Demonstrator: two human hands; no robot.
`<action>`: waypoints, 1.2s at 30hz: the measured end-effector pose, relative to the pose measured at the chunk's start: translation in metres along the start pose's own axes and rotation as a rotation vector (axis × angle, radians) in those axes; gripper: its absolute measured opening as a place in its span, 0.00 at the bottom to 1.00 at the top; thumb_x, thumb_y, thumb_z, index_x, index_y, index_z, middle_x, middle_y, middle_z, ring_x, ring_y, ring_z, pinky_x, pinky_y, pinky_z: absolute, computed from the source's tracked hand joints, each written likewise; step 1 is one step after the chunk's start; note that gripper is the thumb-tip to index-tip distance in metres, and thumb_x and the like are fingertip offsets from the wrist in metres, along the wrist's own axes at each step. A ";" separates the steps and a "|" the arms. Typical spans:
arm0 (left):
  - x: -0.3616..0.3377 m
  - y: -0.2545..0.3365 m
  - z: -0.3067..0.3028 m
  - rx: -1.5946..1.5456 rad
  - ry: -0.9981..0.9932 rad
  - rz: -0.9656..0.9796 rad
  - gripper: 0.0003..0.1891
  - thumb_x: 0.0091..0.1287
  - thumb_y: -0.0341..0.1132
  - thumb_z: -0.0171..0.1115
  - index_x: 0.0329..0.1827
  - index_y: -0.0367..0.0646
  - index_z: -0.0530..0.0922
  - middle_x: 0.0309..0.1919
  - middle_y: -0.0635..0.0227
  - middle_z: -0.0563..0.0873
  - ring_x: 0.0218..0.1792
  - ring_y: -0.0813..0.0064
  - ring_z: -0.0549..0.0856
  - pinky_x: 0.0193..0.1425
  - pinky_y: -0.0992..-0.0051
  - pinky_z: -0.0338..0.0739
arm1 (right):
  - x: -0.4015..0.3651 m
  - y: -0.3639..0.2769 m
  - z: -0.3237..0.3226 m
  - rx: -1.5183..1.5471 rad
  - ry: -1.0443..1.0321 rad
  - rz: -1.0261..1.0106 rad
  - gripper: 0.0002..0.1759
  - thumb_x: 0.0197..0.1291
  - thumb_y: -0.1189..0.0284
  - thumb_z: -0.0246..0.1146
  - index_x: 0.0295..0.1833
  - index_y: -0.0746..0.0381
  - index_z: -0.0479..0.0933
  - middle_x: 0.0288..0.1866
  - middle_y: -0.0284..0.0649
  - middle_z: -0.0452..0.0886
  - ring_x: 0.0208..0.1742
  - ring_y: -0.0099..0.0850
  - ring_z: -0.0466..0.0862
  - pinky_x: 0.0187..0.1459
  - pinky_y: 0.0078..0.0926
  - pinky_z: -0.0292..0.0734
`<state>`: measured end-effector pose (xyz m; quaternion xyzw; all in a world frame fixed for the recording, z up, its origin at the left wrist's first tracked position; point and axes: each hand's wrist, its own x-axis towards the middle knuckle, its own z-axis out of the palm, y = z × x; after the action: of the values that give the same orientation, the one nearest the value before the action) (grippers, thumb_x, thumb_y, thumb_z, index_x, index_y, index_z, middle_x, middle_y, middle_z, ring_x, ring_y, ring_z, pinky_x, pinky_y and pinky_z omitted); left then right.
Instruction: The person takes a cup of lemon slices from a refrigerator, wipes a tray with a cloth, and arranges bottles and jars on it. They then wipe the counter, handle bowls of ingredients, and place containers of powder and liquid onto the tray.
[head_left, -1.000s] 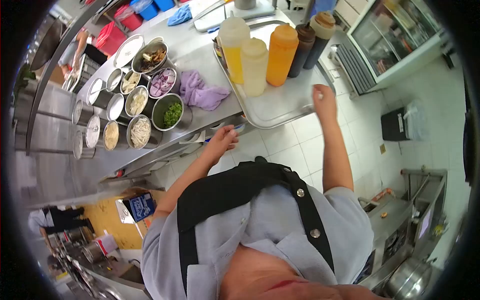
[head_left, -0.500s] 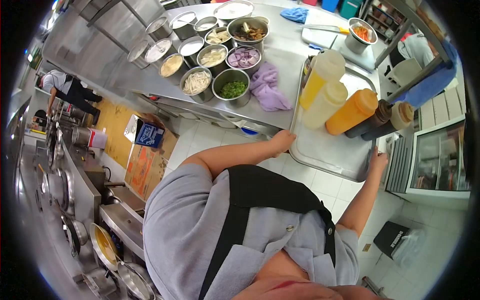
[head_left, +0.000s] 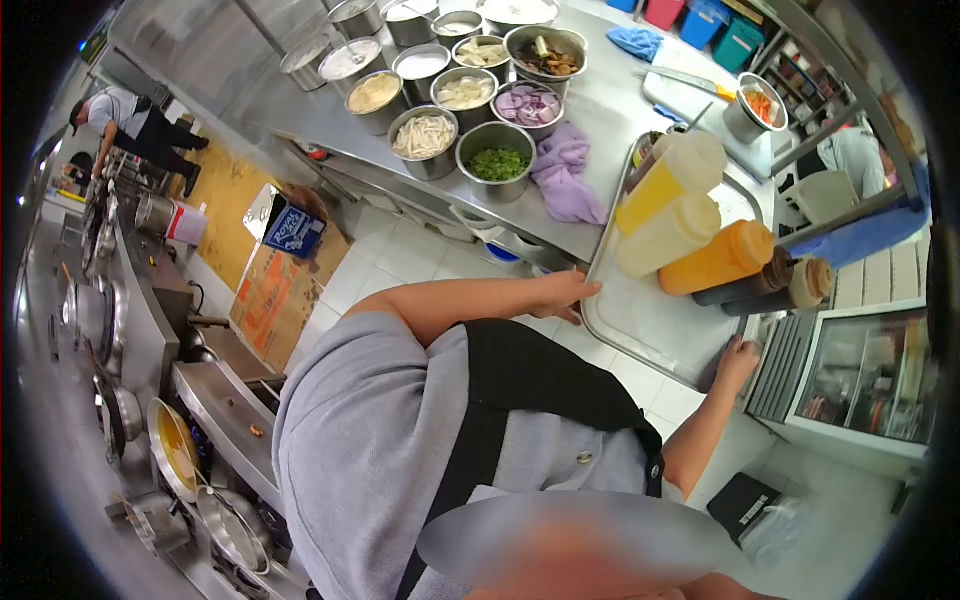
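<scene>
A metal tray (head_left: 640, 325) sits at the counter's right end, its near part sticking out over the floor. My left hand (head_left: 562, 294) is at its left front corner, fingers apart, fingertips at or against the rim. At the right front corner my right hand (head_left: 737, 362) is closed around the tray's edge. Several squeeze bottles stand on the tray: one with yellow liquid (head_left: 672, 182), a pale one (head_left: 668, 235), an orange one (head_left: 717, 258) and dark ones, including a dark brown bottle (head_left: 745, 280).
Metal containers of sliced onion (head_left: 528, 106), chopped greens (head_left: 497, 165) and other food crowd the counter, beside a purple cloth (head_left: 568, 175). A cutting board (head_left: 690, 85) with a knife lies behind. A glass-door fridge (head_left: 870, 375) stands right; a stove with pans (head_left: 172, 450) left. Two people are farther off.
My left hand has loosened from the tray corner, its fingers now spread. My right hand stays at the tray's right corner. The view has shifted slightly.
</scene>
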<state>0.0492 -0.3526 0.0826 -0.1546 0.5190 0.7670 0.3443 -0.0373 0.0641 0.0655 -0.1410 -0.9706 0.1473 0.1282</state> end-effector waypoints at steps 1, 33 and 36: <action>-0.009 0.000 -0.013 0.139 -0.053 -0.038 0.19 0.71 0.44 0.52 0.55 0.38 0.73 0.45 0.63 0.81 0.42 0.66 0.83 0.49 0.67 0.81 | -0.003 -0.012 -0.012 0.019 -0.018 0.019 0.20 0.61 0.62 0.60 0.34 0.72 0.76 0.37 0.62 0.77 0.40 0.55 0.77 0.42 0.46 0.71; -0.207 0.254 -0.566 0.995 1.095 0.962 0.65 0.36 0.54 0.80 0.72 0.30 0.49 0.70 0.42 0.59 0.71 0.50 0.58 0.74 0.63 0.55 | -0.146 -0.962 0.136 0.302 -0.269 -0.909 0.28 0.57 0.52 0.59 0.54 0.64 0.76 0.46 0.52 0.80 0.51 0.44 0.80 0.51 0.41 0.75; -0.205 0.257 -0.575 0.986 1.002 0.930 0.70 0.32 0.57 0.80 0.73 0.30 0.46 0.70 0.42 0.58 0.72 0.50 0.58 0.74 0.63 0.55 | -0.143 -0.977 0.149 0.208 -0.407 -0.954 0.26 0.57 0.54 0.59 0.52 0.63 0.78 0.41 0.52 0.82 0.50 0.44 0.82 0.51 0.40 0.76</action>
<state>-0.0505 -1.0047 0.1442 -0.0789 0.8967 0.3569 -0.2497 -0.1788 -0.9134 0.2132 0.3613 -0.9123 0.1926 0.0034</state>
